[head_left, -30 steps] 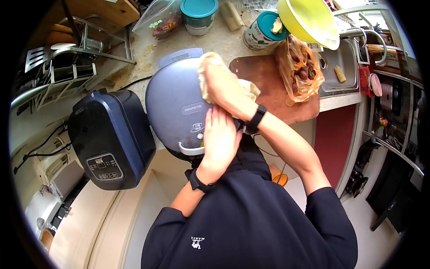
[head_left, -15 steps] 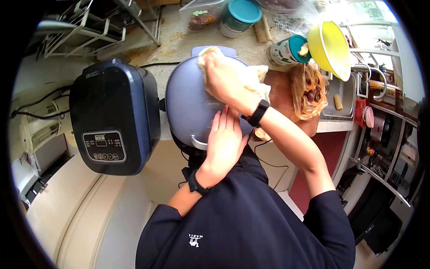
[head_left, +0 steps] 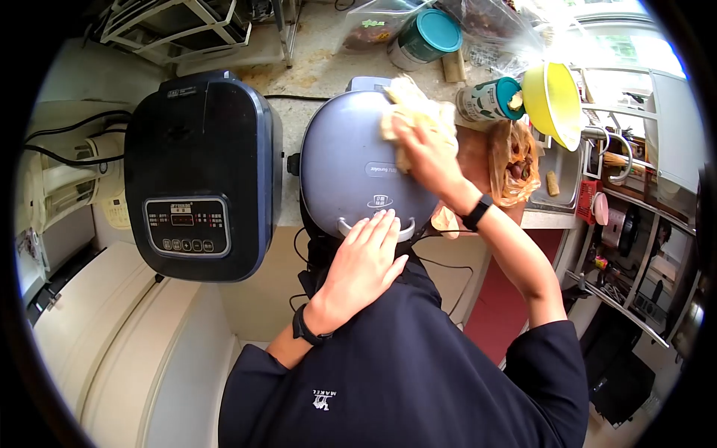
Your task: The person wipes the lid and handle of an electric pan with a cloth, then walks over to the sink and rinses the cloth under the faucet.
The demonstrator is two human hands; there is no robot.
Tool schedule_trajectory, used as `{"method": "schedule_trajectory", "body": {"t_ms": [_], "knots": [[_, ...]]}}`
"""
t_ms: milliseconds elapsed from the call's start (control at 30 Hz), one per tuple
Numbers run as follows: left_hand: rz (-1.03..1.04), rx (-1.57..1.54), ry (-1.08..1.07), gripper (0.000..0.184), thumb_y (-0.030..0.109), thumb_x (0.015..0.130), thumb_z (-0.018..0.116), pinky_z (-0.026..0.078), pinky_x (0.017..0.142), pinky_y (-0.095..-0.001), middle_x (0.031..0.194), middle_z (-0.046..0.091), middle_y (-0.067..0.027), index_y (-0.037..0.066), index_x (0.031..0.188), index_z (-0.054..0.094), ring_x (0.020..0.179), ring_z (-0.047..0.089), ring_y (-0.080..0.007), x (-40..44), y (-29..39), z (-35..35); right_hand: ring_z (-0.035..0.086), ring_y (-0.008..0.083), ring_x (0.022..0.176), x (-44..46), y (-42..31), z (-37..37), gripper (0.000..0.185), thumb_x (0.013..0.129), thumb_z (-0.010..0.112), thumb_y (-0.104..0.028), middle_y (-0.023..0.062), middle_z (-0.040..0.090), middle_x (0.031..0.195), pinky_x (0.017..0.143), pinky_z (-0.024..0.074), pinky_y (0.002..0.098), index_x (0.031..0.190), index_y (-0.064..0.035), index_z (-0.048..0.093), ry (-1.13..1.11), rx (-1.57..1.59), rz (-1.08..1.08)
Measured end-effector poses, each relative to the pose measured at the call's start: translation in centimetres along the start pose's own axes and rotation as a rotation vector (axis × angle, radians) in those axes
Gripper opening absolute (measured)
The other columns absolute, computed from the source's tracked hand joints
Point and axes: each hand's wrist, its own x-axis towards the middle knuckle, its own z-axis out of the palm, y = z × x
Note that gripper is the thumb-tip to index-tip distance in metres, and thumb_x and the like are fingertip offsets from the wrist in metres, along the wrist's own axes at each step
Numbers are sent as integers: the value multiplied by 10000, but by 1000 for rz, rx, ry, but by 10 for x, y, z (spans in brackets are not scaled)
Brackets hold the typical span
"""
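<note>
A rounded blue-grey appliance [head_left: 340,149] with a pale handle at its front stands before me, its lid closed. My left hand [head_left: 364,257] lies with fingers extended over the handle and the front edge of the lid. On the right side of the lid, my right hand [head_left: 426,153] presses a cream cloth [head_left: 441,116] against the surface, its fingers on top of the cloth. Part of the cloth hangs past the lid's right edge.
A black cooker [head_left: 198,149] stands close on the left. To the right are a wooden board [head_left: 472,153], an orange bag [head_left: 514,168], a yellow bowl [head_left: 549,104] and a sink [head_left: 564,168]. Teal-lidded tubs [head_left: 439,31] stand behind.
My right hand and the cloth have moved from the back middle of the lid to its right side. My left hand has drawn back to the handle. The camera view has shifted.
</note>
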Motion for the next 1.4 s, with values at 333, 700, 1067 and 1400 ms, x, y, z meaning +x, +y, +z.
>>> {"method": "schedule_trajectory", "body": {"t_ms": [333, 700, 1067, 1400], "knots": [[55, -22, -37, 733, 313, 925, 748, 428, 1138, -486, 1433, 562, -261, -33, 1502, 456, 1339, 551, -408, 17, 5, -4, 653, 130, 1079, -100, 57, -123, 340, 1059, 528, -54, 89, 703, 1232, 946, 515, 266, 1374, 39, 615, 493, 671, 559], [15, -546, 35, 519, 83, 840, 707, 556, 875, -473, 1141, 679, -247, -24, 1329, 570, 1019, 662, -476, 68, 60, 49, 539, 302, 1390, -173, -43, -133, 693, 1020, 566, -273, 194, 499, 1540, 1187, 420, 442, 1586, 38, 316, 606, 1408, 607], [-125, -221, -10, 447, 58, 816, 753, 531, 798, -445, 1077, 610, -199, -29, 1223, 590, 963, 651, -416, 21, 83, 14, 559, 154, 1236, -169, -119, -50, 651, 952, 703, -76, 87, 576, 1328, 1043, 471, 329, 1514, -27, 377, 236, 1811, 442], [-236, -7, 154, 642, 24, 730, 803, 492, 1012, -464, 1449, 503, -216, -4, 1322, 556, 1289, 562, -398, 13, 93, 30, 632, 171, 1116, -176, -97, -41, 557, 982, 664, -95, 110, 645, 1209, 963, 520, 346, 1479, -9, 427, 148, 1831, 398]]}}
